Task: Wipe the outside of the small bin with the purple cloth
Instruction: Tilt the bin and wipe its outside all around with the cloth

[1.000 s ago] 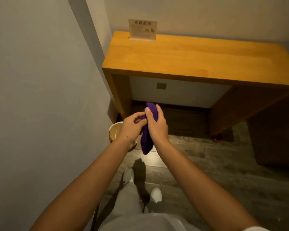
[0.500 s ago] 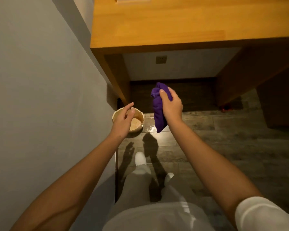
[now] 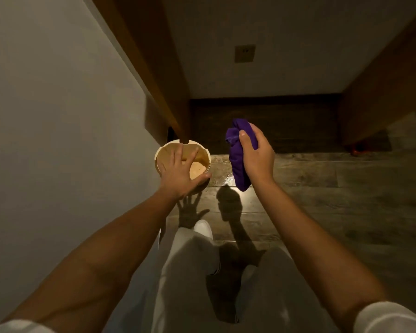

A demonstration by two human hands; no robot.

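Small bin [image 3: 159, 156] on the dark plank floor [image 3: 310, 203], tucked into the corner between the grey wall [image 3: 58, 140] and the wooden desk leg [image 3: 154, 75], apparently touching or just beside that leg, though too dim there to be sure. Left hand [image 3: 181, 173] spread open over the bin's mouth, fingers [image 3: 178, 152] reaching inside past the near rim, thumb along the outer edge; not yet clamped on anything. Right hand [image 3: 256, 157] closed around the bunched purple cloth [image 3: 237, 164], held above the floor just to the right of the bin, apart from it.

Likely trouble: tipping the light bin by pressing down on one rim with the cloth pushing sideways. Also knuckles or cloth snagging against the desk leg while working round the far side. Wadded cloth gives poor contact; probably needs flattening first.

Room: tight on the left and behind, wall and leg hemming in the bin. Open floor to the right and toward the white shoe [image 3: 203, 228], plenty for drawing the bin out before wiping.
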